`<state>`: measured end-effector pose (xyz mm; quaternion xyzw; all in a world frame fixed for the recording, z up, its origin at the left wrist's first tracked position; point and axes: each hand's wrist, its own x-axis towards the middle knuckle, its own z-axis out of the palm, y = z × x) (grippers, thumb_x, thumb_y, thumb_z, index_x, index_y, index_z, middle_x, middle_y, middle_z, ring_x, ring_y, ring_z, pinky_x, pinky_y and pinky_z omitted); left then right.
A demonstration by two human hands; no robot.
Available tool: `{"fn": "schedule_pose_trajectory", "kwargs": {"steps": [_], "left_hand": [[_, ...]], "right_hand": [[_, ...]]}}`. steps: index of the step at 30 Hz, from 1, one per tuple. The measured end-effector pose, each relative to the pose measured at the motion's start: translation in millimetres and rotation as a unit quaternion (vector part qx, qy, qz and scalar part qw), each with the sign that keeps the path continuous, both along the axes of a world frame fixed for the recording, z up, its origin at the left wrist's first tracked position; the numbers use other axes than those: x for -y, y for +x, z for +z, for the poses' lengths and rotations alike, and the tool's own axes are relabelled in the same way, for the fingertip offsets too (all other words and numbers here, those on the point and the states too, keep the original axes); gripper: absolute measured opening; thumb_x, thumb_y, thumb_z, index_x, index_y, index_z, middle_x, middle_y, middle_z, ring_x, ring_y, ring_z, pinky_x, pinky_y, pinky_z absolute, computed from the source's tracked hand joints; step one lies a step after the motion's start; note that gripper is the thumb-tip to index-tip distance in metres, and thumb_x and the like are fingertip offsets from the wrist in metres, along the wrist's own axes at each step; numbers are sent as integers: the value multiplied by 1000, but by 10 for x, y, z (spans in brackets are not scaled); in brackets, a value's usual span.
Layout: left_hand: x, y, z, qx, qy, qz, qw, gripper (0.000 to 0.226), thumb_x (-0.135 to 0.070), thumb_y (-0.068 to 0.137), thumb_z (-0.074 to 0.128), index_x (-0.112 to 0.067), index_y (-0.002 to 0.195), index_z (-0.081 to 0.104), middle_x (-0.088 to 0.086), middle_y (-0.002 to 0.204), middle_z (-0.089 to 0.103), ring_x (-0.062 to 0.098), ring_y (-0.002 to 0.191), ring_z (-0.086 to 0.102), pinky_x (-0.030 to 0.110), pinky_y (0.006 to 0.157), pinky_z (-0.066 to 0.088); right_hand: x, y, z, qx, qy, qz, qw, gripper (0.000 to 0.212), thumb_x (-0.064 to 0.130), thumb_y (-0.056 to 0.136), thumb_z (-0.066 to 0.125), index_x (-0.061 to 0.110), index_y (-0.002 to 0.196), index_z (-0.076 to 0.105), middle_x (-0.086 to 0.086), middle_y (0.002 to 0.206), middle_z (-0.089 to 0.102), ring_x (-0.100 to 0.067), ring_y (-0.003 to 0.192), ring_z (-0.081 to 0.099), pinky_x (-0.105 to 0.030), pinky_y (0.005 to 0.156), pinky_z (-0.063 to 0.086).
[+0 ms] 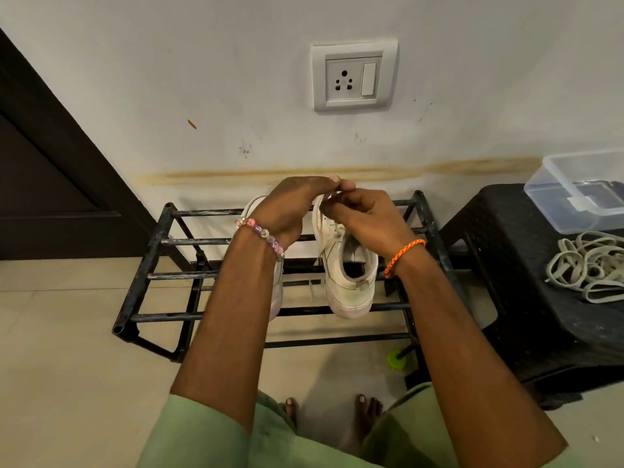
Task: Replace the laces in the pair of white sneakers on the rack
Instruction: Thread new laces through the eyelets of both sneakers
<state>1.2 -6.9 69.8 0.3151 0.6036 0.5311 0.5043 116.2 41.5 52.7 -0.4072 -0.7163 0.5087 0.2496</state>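
Two white sneakers stand toe-to-wall on the black metal rack (189, 242). The right sneaker (351, 278) shows its open collar and heel. My left arm covers most of the left sneaker (277, 292). Both hands meet over the toe end of the right sneaker. There my left hand (293, 207) pinches a white lace between thumb and fingertips. My right hand (358, 214) has its fingers curled at the eyelets, gripping the same lace. A heap of loose pale laces (587, 265) lies on the black stool (526, 298) to the right.
A clear plastic box (580, 187) sits at the stool's back. The wall with a socket (353, 76) rises right behind the rack. A dark door (50, 184) stands left. My bare feet (364, 420) are on the tiled floor; a green cap (395, 359) lies by the rack's leg.
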Motion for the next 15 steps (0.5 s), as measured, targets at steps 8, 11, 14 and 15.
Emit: {"fn": "schedule_pose_trajectory", "kwargs": {"steps": [8,11,14,15], "left_hand": [[22,-75,-17,45,-30,-6,999,23,-37,89,54,-24,93,72,-10,103,66,12,125,45,35,104,19],[24,-10,39,39,-17,7,999,24,-35,92,53,-20,102,69,-5,93,66,2,86,60,11,68,45],[8,-62,-44,64,-32,80,994,22,-42,90,56,-28,97,70,-2,99,63,11,96,57,27,93,41],[11,-99,-72,89,-45,117,988,20,-43,88,57,-30,94,71,-1,111,61,15,109,52,36,100,34]], "right_hand": [[-15,-11,99,-84,-35,-15,996,6,8,87,61,11,88,67,-5,86,70,-15,83,64,-30,80,51],[56,-41,78,-112,-91,52,988,14,3,89,59,13,98,63,-3,87,69,-15,86,66,-33,84,53],[59,-16,119,-139,-110,73,981,13,6,92,55,11,88,67,4,62,65,-11,69,63,-31,79,52],[28,14,147,-143,-93,63,983,15,8,93,55,10,86,68,5,57,62,-9,62,59,-26,73,51]]}}
